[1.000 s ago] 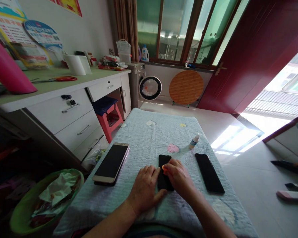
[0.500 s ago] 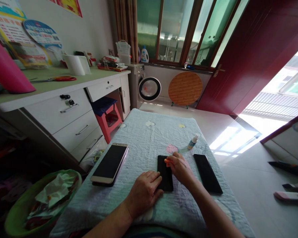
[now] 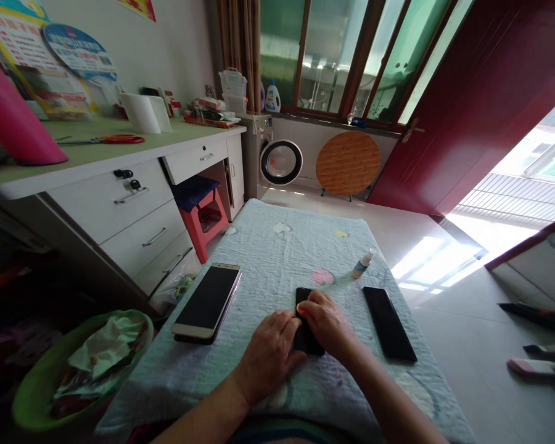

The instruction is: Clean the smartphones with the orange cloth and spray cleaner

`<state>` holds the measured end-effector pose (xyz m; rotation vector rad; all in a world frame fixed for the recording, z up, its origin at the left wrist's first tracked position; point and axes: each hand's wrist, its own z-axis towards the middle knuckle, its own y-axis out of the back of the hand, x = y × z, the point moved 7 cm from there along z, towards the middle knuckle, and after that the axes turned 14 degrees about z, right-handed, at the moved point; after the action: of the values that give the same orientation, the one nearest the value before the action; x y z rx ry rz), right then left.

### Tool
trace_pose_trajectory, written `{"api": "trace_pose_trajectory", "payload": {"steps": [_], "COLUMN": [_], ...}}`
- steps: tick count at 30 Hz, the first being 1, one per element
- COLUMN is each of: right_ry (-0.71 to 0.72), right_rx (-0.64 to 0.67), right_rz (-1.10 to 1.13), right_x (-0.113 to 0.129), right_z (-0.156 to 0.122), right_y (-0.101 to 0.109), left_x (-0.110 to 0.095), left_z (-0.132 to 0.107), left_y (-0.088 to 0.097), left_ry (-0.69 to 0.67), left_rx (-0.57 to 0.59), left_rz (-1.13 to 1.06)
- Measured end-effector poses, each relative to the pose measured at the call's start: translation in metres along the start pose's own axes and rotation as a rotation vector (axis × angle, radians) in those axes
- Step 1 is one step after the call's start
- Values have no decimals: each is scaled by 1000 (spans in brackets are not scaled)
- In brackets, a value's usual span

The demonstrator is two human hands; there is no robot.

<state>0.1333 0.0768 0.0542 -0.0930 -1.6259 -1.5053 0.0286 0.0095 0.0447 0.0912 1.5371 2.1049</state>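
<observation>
A black smartphone (image 3: 312, 340) lies flat on the light blue quilted cloth (image 3: 277, 259). My left hand (image 3: 269, 353) holds it by the left edge, fingers bent against its side and thumb near its lower corner. Over the upper part of the screen, my right hand (image 3: 324, 317) pinches a small orange piece (image 3: 300, 309), mostly hidden by the fingers; its kind is unclear. To the right lies a second black phone (image 3: 389, 324). Behind that stands a small spray bottle (image 3: 362, 264) with a white top. A gold-framed phone (image 3: 207, 302) rests on another dark device at the left.
A green basket (image 3: 28, 404) with crumpled paper stands on the floor at lower left. Beyond it are a white desk (image 3: 134, 213) and a red stool (image 3: 203, 231). A washing machine (image 3: 254, 154) with its door swung out stands at the back.
My right hand has moved left across the phone with the orange piece, close up to my left hand. The view has shifted slightly; the left hand stays at the phone's edge.
</observation>
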Motion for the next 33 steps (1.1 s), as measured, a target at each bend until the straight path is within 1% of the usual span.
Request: {"api": "trace_pose_trajectory", "payload": {"steps": [5, 8, 11, 16, 19, 22, 27, 30, 33], "right_ry": [64, 93, 61, 7, -30, -36, 17, 28, 20], "right_rx": [110, 183, 187, 75, 34, 30, 94, 119, 114], "right_rz": [83, 129, 141, 65, 2, 4, 77, 70, -6], "right_x": [16, 18, 11, -11, -20, -19, -9, -7, -6], "right_z": [-33, -42, -31, 14, 33, 33, 8, 6, 19], "right_y": [-7, -6, 0, 14, 14, 8, -1, -2, -3], "left_x": [4, 7, 9, 9, 7, 3, -3, -5, -6], "left_z": [-3, -3, -3, -4, -3, 0, 2, 2, 1], "left_y": [-4, -6, -8, -8, -5, -2, -2, -5, -4], "left_ry": [-35, -39, -36, -39, -24, -32, -90, -125, -145], "left_rx": [-99, -123, -117, -85, -29, 39, 83, 69, 20], "left_rz": [12, 5, -13, -13, 2, 16, 19, 26, 34]}}
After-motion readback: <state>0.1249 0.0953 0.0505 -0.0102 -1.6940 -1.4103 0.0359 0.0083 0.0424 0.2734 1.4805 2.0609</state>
